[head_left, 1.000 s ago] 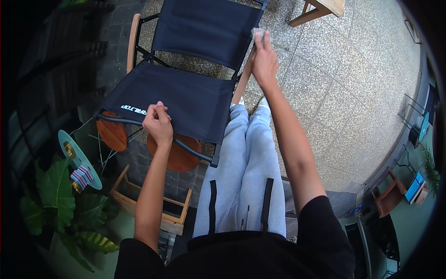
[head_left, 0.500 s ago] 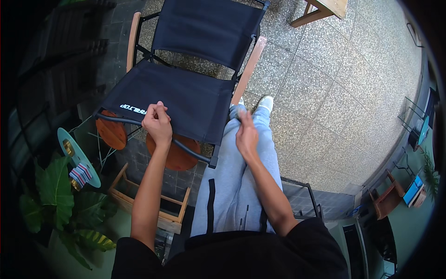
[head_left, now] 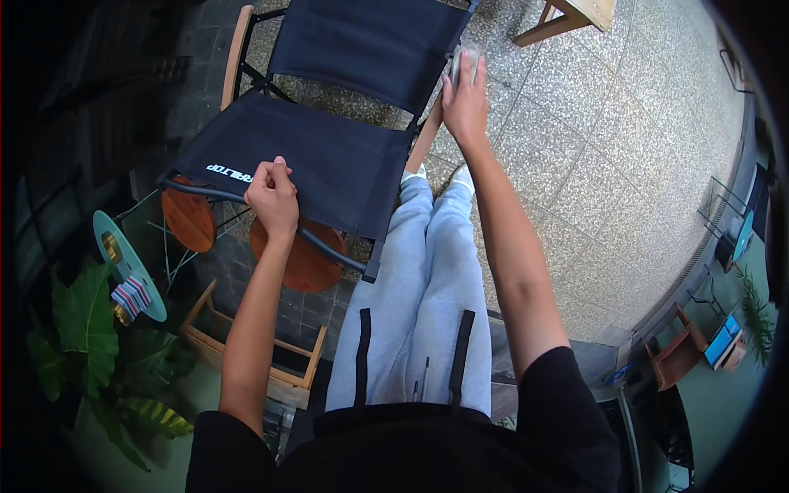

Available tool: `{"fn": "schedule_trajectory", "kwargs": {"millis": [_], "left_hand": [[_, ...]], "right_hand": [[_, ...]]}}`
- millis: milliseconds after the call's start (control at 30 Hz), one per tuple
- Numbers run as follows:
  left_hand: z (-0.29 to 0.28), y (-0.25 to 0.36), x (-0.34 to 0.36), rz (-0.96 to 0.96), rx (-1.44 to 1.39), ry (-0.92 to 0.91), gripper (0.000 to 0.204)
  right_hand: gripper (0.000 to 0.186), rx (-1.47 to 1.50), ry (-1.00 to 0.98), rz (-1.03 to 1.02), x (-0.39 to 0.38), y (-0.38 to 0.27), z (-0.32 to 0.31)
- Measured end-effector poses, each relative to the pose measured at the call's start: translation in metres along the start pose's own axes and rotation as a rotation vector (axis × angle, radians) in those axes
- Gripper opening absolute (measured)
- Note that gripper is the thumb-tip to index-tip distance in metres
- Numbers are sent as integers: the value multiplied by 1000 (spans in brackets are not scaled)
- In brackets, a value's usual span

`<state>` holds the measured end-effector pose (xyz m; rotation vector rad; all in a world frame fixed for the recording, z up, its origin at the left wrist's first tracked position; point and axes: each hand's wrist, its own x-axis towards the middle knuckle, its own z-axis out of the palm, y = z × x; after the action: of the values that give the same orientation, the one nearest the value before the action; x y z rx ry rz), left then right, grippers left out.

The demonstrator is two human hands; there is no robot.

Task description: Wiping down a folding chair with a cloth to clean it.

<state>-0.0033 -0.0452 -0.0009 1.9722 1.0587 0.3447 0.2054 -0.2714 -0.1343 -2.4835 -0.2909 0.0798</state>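
Note:
A folding chair with black fabric (head_left: pixel 329 156) and a dark metal frame stands in front of me. My right hand (head_left: pixel 466 111) reaches along its right wooden armrest (head_left: pixel 426 144), fingers extended over a small greyish pad (head_left: pixel 454 67) pressed at the armrest's far part. The pad is mostly covered, so its material is unclear. Above the front edge of the seat, my left hand (head_left: pixel 273 201) is curled closed, with nothing visible in it. The front tube (head_left: pixel 320 246) passes behind that wrist. A second wooden armrest (head_left: pixel 237 57) runs along the chair's left side.
Round reddish-brown stool tops (head_left: pixel 308 267) lie below the seat's front. To the left are a turquoise round table (head_left: pixel 152 300) and a leafy plant (head_left: pixel 86 324). A low wooden frame (head_left: pixel 283 378) sits near my left arm; a wooden piece of furniture (head_left: pixel 567 20) stands far right.
My right hand has moved forward from above my legs to the right armrest, with the greyish pad under its fingers. My left hand stays curled over the seat front. The view has shifted slightly.

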Motion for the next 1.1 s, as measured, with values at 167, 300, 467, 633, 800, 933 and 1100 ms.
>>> {"fn": "schedule_trajectory", "kwargs": {"millis": [167, 300, 467, 633, 800, 933, 1100], "left_hand": [[-5, 3, -1, -15, 55, -28, 35], [0, 2, 0, -17, 41, -16, 35], [-7, -8, 1, 6, 81, -17, 34], [-7, -7, 0, 49, 140, -19, 34], [-3, -9, 4, 72, 146, -18, 34], [-3, -11, 3, 62, 100, 4, 34], [-7, -12, 0, 76, 89, 33, 33]], "right_hand": [[58, -46, -171, 67, -52, -11, -4], [63, -114, -287, 66, -123, -13, -2], [53, -24, -545, 201, -174, -50, -26], [45, 225, -242, 73, -122, -37, -52], [44, 1, -32, -45, -10, -33, -53], [51, -203, -130, 0, 0, -24, -19], [59, -305, -267, -87, -72, -28, 3]]}}
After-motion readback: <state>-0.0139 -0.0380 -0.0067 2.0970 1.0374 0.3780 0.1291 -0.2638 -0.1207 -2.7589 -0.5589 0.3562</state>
